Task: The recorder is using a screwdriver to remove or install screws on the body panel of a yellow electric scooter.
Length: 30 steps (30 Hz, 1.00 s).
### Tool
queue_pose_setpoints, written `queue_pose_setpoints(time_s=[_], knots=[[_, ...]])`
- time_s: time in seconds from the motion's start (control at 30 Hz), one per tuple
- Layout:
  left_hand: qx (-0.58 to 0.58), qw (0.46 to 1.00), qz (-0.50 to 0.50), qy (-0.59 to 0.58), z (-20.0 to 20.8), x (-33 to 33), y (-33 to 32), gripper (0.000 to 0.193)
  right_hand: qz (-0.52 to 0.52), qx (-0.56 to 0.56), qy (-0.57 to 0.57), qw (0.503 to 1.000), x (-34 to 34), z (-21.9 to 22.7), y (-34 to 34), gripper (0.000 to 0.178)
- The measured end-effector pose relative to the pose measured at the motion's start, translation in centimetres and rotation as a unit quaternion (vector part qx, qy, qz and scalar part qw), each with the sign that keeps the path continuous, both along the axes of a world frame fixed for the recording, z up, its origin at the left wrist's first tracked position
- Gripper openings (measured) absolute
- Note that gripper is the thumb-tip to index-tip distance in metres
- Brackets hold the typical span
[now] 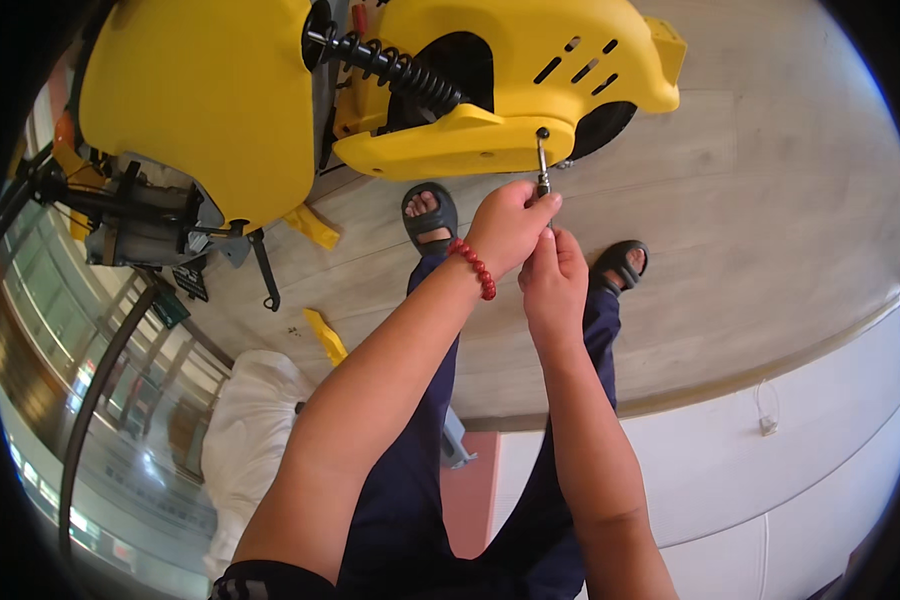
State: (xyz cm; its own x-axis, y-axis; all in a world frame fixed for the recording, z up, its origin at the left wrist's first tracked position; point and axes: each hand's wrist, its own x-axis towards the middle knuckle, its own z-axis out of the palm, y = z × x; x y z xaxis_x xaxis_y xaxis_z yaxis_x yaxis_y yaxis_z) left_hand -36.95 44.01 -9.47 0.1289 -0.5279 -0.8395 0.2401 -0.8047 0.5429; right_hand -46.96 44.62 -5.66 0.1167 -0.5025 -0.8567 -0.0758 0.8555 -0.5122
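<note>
My left hand (pixel 510 228), with a red bead bracelet (pixel 473 268) at its wrist, is closed around the upper handle of a screwdriver (pixel 542 160). Just below it, my right hand (pixel 556 283) closes on the rear end of the same tool; my fingers hide most of the handle. The slim metal shaft points away from me, its tip at a round black fastener (pixel 543 133) on the yellow lower side panel (pixel 440 148) of a scooter-like vehicle. Whether the tip is seated in it, I cannot tell. A black coil-spring shock absorber (pixel 395 72) rises above this panel.
A large yellow body section (pixel 195 100) stands at the far left, with a black lever (pixel 264 270) below it. Yellow pieces (pixel 325 336) lie on the wood-look floor (pixel 750 210). My sandalled feet are either side of my hands. White cloth (pixel 255 430) hangs at lower left.
</note>
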Motion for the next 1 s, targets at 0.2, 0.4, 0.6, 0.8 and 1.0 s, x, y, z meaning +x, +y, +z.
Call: queue_pose_setpoints(time_s=[0.2, 0.4, 0.6, 0.8, 1.0], knots=[[-0.022, 0.998, -0.064, -0.013, -1.2, 1.0, -0.2, 0.033, -0.022, -0.014, 0.037, 0.999, 0.9, -1.0, 0.8, 0.023], [-0.014, 0.997, -0.07, 0.003, -1.0, 1.4, -0.5, 0.032, -0.114, 0.01, -0.041, 0.993, 1.5, -1.0, 1.1, 0.022], [-0.01, 0.999, -0.051, 0.005, -0.2, 2.1, -0.6, 0.031, -0.106, -0.01, -0.017, 0.994, 2.7, -0.6, 1.1, 0.023], [-0.01, 0.997, -0.071, 0.003, -0.1, 2.4, -1.0, 0.027, -0.104, -0.006, 0.0, 0.995, 3.4, -0.4, 0.6, 0.024], [-0.02, 0.996, -0.087, -0.003, -0.2, 2.4, -0.7, 0.027, -0.11, -0.009, -0.002, 0.994, 3.3, -0.5, 1.2, 0.024]])
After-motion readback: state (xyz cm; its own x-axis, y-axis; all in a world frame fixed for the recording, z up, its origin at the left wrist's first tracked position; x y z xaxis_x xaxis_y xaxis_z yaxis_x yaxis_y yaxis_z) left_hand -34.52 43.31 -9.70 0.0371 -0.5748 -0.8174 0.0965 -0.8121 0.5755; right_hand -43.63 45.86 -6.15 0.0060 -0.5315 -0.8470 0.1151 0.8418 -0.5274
